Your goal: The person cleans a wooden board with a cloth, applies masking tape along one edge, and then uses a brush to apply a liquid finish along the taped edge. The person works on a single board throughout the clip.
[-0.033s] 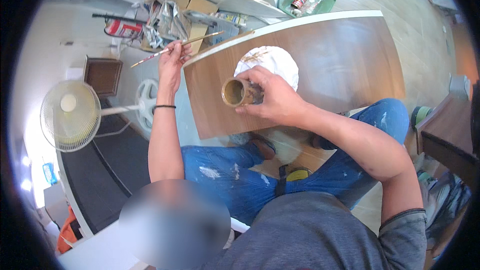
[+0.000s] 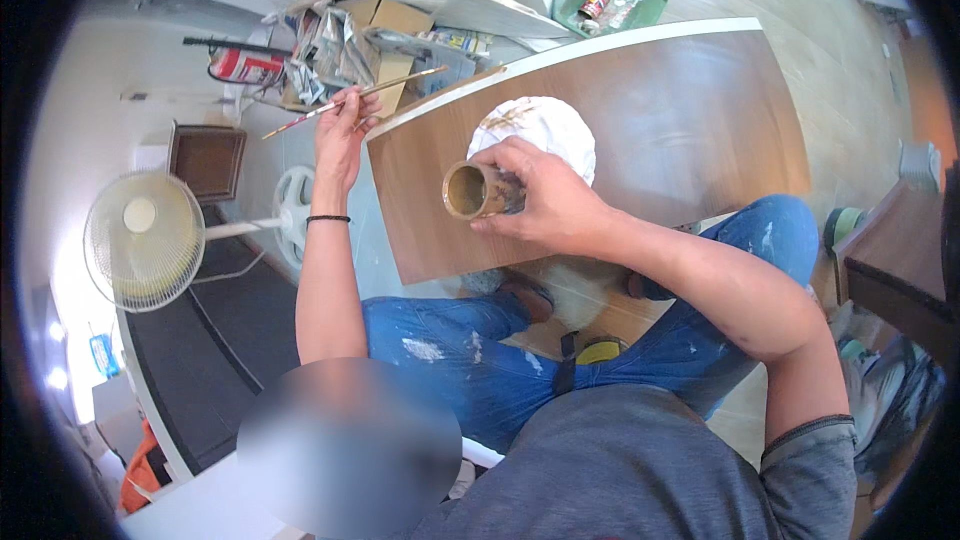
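My left hand (image 2: 342, 135) is closed around a slender paintbrush (image 2: 298, 123). The brush lies slantwise above the left end of a brown wood-grain board (image 2: 690, 125) with a white far edge. In my right hand (image 2: 555, 190) is a small cylindrical jar (image 2: 487, 190), tipped so its round mouth faces left and toward me. Brownish residue coats its inside, and dark smears mark its outer wall. Just beyond the right hand, a round white palette-like piece (image 2: 560, 123) with a wrinkled surface and brown smears rests on the board, partly covered by that hand.
A white fan (image 2: 145, 240) stands at left beside a dark flat surface (image 2: 190, 350). Cardboard (image 2: 400, 12), papers and a fire extinguisher (image 2: 247, 66) sit beyond the board. A green dustpan (image 2: 640, 5) holds a small can. Dark wooden furniture (image 2: 895, 250) is at right.
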`<control>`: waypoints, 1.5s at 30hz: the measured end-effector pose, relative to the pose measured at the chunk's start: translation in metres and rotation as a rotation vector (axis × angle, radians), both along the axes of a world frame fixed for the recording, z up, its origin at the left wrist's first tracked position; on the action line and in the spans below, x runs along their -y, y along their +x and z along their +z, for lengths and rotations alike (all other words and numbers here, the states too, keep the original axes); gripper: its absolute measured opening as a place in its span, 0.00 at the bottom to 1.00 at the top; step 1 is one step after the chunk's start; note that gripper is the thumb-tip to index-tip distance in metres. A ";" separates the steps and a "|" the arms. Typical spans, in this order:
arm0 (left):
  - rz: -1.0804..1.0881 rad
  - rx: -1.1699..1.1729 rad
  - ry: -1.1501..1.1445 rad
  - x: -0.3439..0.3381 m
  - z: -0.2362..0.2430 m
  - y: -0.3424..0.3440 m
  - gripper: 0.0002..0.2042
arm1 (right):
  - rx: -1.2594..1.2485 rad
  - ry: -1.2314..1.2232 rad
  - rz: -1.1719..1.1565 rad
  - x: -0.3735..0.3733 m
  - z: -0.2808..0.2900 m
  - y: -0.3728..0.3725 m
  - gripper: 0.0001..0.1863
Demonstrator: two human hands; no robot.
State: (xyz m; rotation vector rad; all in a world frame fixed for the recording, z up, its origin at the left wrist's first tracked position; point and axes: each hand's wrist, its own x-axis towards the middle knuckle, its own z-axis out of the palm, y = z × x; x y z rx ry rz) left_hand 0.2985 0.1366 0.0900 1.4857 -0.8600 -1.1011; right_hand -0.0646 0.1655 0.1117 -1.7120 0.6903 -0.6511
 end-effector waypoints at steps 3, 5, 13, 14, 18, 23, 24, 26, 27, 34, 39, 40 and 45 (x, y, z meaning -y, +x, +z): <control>-0.087 -0.103 0.022 0.023 -0.002 0.023 0.14 | 0.011 -0.015 0.010 0.000 0.000 0.002 0.31; -0.135 -0.118 0.055 0.040 -0.006 0.019 0.14 | 0.001 -0.042 0.009 -0.002 -0.005 0.003 0.31; -0.193 -0.096 0.070 0.081 -0.027 -0.003 0.14 | -0.031 -0.016 0.068 -0.006 -0.006 0.006 0.30; -0.182 -0.102 0.061 0.086 -0.030 -0.001 0.15 | -0.031 -0.010 0.072 -0.007 -0.006 0.005 0.30; -0.154 -0.131 0.053 0.097 -0.036 0.001 0.16 | -0.054 0.010 0.093 -0.008 -0.007 0.008 0.30; -0.143 -0.149 0.061 0.093 -0.042 -0.002 0.17 | -0.083 0.055 0.115 -0.003 -0.005 0.011 0.32; -0.140 -0.138 0.065 0.092 -0.043 -0.001 0.17 | -0.085 0.047 0.118 -0.002 -0.005 0.012 0.32; -0.136 -0.117 0.073 0.093 -0.045 -0.002 0.17 | -0.087 0.051 0.115 -0.002 -0.004 0.013 0.32; -0.137 -0.116 0.077 0.093 -0.045 -0.003 0.17 | -0.089 0.053 0.112 -0.002 -0.004 0.013 0.32; -0.127 -0.091 0.093 0.098 -0.050 -0.008 0.10 | -0.078 0.031 0.105 -0.002 -0.004 0.012 0.31; -0.046 -0.080 0.082 0.101 -0.055 -0.010 0.08 | -0.079 0.018 0.098 -0.001 -0.003 0.010 0.31; -0.016 -0.068 0.083 0.102 -0.056 -0.010 0.08 | -0.071 0.010 0.098 0.000 -0.003 0.010 0.31; -0.027 -0.117 0.092 0.103 -0.053 -0.012 0.07 | -0.068 0.021 0.104 0.001 -0.003 0.010 0.31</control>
